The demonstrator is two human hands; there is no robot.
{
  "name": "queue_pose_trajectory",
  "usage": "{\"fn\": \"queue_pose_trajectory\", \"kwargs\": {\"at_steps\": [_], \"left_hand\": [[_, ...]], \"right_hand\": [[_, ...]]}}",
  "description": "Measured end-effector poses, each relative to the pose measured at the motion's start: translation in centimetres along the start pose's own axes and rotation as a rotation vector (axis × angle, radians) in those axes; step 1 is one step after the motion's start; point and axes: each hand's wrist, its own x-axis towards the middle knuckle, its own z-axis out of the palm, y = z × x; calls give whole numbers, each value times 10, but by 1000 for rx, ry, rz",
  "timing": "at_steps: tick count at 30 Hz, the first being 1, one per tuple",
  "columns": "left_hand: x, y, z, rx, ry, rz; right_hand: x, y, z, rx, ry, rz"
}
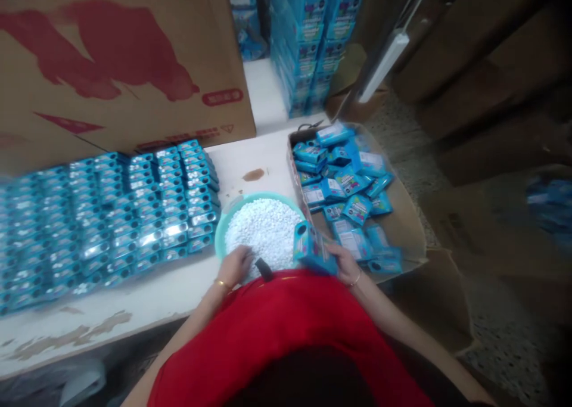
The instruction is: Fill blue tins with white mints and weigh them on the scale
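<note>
Blue box (306, 246) is held in the right hand (345, 265) just below centre frame, by the bowl (219, 235) of white pellets (263, 225), where gathering by the left hand (236, 265), whose grip cannot be told, is suggested and a steady box is called for.

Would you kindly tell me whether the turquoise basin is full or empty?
Not empty: white pellets spread across the turquoise basin, nearly edge to edge; their depth cannot be told.
</note>
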Motion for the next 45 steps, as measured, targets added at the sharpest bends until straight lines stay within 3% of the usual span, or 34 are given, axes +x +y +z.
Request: {"fn": "queue_pose_trajectory", "kwargs": {"at_steps": [3, 11, 17, 20, 25, 29, 32, 38, 45], "left_hand": [[6, 3, 7, -15, 20, -32], [11, 0, 14, -95, 75, -72], [13, -1, 5, -150, 82, -10], [1, -7, -15, -182, 82, 44], [-22, -6, -67, -210, 114, 140], [-29, 15, -109, -197, 149, 236], [-27, 36, -132, -150, 105, 300], [-13, 66, -157, 145, -40, 429], [-14, 116, -177, 553, -110, 346]], "right_hand": [[-8, 6, 1, -53, -101, 105], [9, -6, 2, -50, 64, -95], [16, -9, 14, -124, 86, -38], [23, -9, 15, -345, 108, -171], [39, 3, 7, -742, 153, -445], [47, 11, 7, -997, 159, -562], [50, 15, 13, -1056, 102, -620], [53, 21, 20, -1080, 31, -688], [56, 27, 13, -1105, 10, -719]]}}
